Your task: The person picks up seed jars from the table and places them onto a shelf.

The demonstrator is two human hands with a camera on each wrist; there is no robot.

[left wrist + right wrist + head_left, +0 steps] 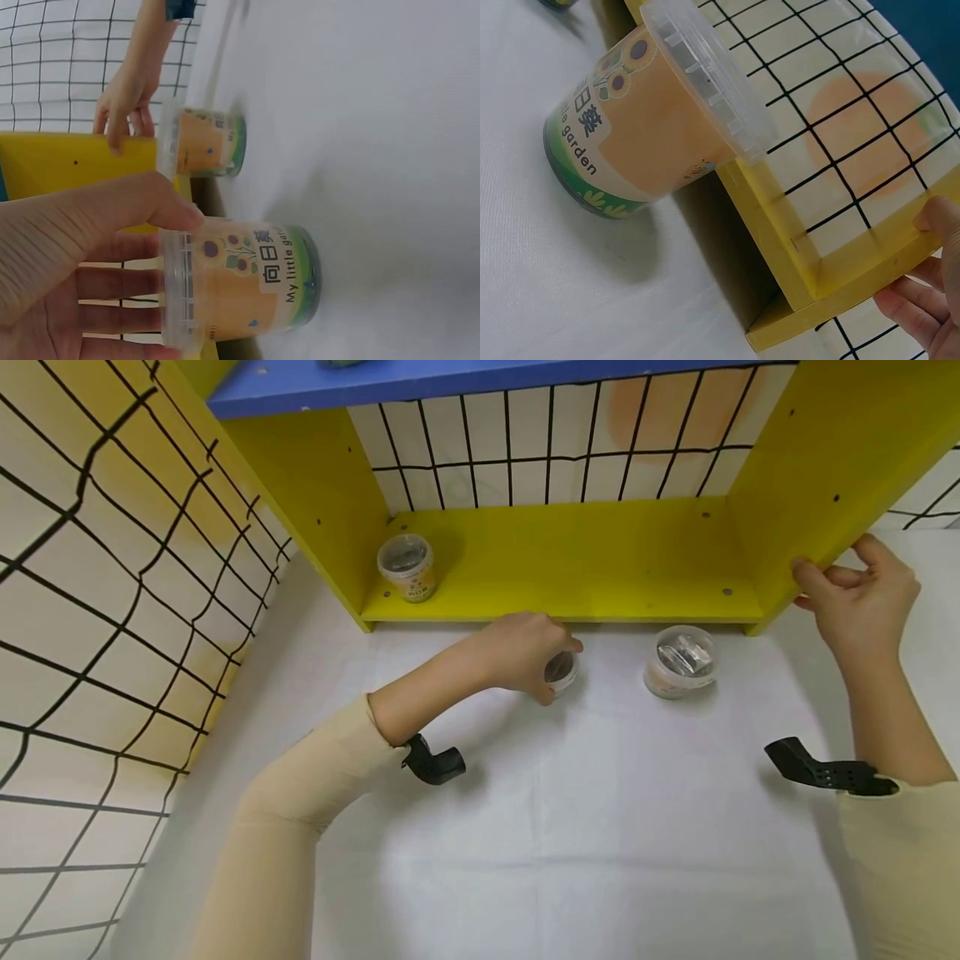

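Note:
My left hand [521, 652] grips a small clear plastic tub [251, 289] around its lidded rim; the tub has a sunflower label reading "My little garden". It stands on the white cloth just in front of a yellow shelf [555, 560]. My right hand [870, 597] holds the front edge of the shelf's right side panel, thumb on the inner face. A second such tub [678, 664] is on the cloth between my hands, with a silvery packet under its lid. On the shelf's lower board, at the left, sits a third tub [407, 568].
A blue upper board [480, 385] crosses above the yellow shelf. Black wire grid [142, 577] lines the left side, with more behind the shelf. White cloth [570, 827] covers the surface in front. Each forearm wears a black strap mount [435, 764].

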